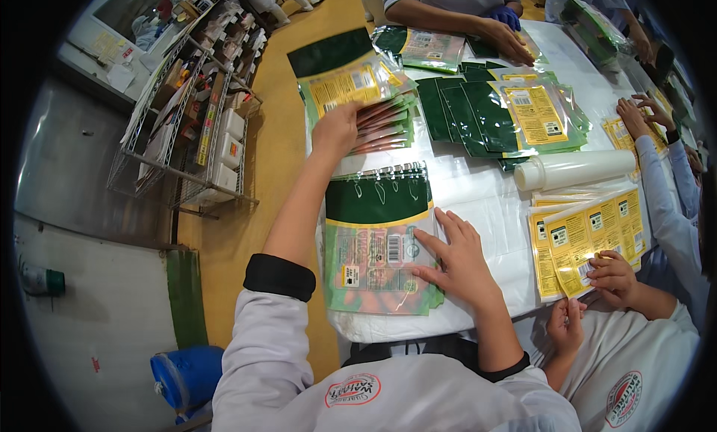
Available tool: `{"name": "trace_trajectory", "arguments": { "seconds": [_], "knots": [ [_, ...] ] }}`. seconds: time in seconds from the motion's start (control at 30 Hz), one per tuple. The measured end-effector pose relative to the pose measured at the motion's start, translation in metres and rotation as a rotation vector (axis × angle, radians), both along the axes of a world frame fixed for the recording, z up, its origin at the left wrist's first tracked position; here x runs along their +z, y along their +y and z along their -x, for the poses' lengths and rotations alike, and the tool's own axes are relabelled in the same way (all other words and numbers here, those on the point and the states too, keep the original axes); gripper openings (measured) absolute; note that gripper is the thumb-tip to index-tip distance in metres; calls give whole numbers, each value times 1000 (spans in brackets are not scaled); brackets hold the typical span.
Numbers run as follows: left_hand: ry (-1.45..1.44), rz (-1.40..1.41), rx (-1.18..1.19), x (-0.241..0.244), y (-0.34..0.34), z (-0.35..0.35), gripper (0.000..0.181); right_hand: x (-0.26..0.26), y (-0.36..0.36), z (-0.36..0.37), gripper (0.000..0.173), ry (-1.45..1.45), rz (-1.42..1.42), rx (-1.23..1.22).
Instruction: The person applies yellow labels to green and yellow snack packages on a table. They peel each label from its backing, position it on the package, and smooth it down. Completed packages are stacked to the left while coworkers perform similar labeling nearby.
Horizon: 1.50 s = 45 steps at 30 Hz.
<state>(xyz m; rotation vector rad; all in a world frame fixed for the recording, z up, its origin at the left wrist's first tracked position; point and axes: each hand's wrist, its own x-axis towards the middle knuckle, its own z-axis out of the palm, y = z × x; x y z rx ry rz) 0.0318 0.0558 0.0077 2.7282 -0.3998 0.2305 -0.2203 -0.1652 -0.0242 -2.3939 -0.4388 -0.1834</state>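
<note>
My left hand (336, 130) grips the near edge of a printed plastic pouch with a yellow label (343, 89), above a fanned stack of pouches (386, 127) at the table's far left. Right before me lies a neat stack of green and clear printed pouches (378, 264), dark green band away from me. On its right edge rests my right hand (456, 255), fingers spread, the thumb and fingertips touching the top pouch. That top pouch shows a barcode and a small white-and-black sticker, but no yellow label.
Labelled pouches (518, 118) lie overlapped at the table's centre, beside a white plastic tube (577, 169). At right, a co-worker's hands (610, 281) hold yellow label sheets (599, 236). Another person's hand (507, 40) is across the white-covered table (465, 191). A wire rack (190, 118) stands left.
</note>
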Motion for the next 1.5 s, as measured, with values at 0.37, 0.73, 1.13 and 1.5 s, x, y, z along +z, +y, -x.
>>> {"name": "trace_trajectory", "arguments": {
  "seconds": [0.37,0.73,1.13,1.5],
  "knots": [
    [-73,316,-161,6,22,144,51,3,1,3,59,24,14,-14],
    [-59,645,48,-55,34,174,59,7,-10,4,134,138,182,223],
    [-171,524,100,-42,26,162,44,13,-11,5,114,204,257,248],
    [-93,172,-197,-24,-47,114,34,8,-8,6,105,170,191,219]
  ]
}}
